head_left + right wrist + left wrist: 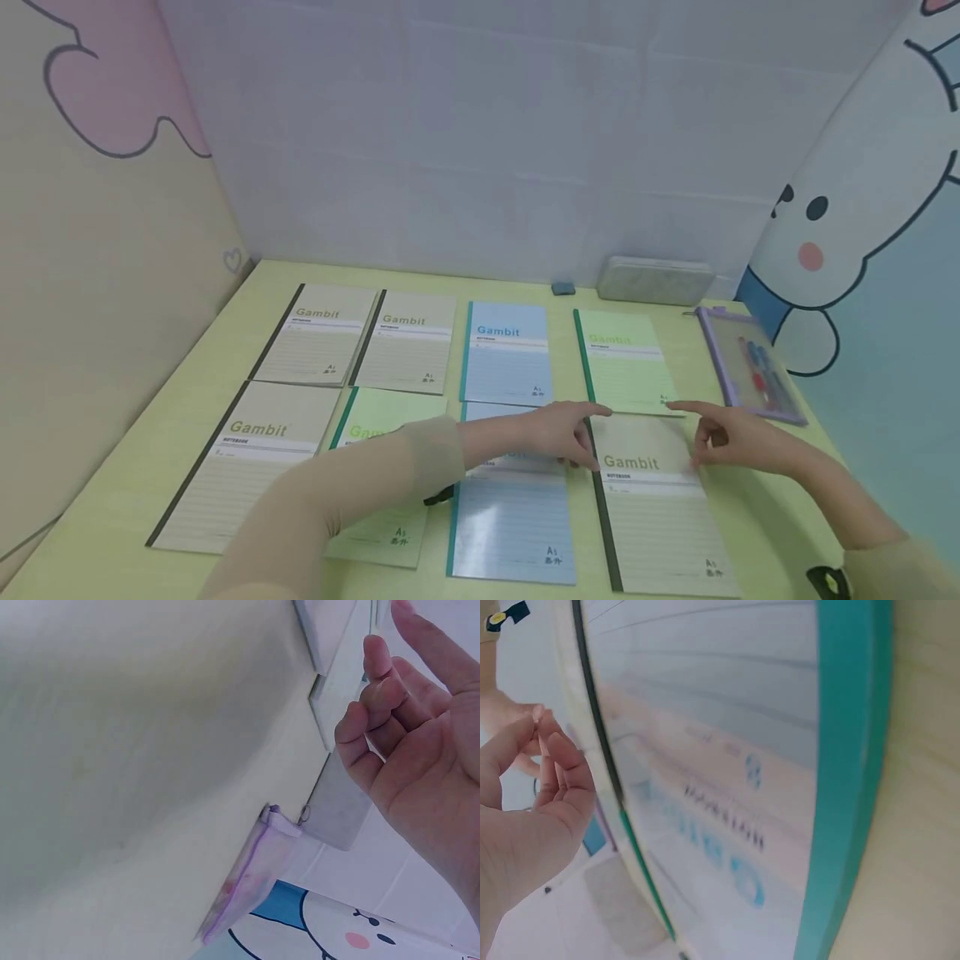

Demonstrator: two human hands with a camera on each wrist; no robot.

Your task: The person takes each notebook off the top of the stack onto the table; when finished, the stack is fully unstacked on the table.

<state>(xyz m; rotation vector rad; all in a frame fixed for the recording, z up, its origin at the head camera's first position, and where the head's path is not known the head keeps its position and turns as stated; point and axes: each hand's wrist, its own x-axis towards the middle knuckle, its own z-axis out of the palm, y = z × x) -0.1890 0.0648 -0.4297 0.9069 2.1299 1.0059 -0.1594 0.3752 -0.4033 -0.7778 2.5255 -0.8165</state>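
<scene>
A beige "Gambit" notebook (pixel 660 537) with a dark spine lies flat at the front right. My left hand (pixel 558 433) reaches its upper left corner, index finger stretched along the top edge and thumb by the spine. At the upper right corner is my right hand (pixel 742 437), its index finger pointing inward and the other fingers bent. Just behind lies a green notebook (pixel 626 371), its lower edge at both index fingertips. Under my left hand and forearm, a blue notebook (pixel 510 533) is partly covered. The right wrist view shows the right palm (pixel 427 757) above the table.
Another blue notebook (pixel 506 367) lies behind the first. Leftward are beige notebooks (pixel 315 333) and a green one (pixel 386 521) under my left forearm. A purple-edged pouch with pens (pixel 772 400) lies at right. At the back wall stand a grey case (pixel 656 282) and small blue block (pixel 562 288).
</scene>
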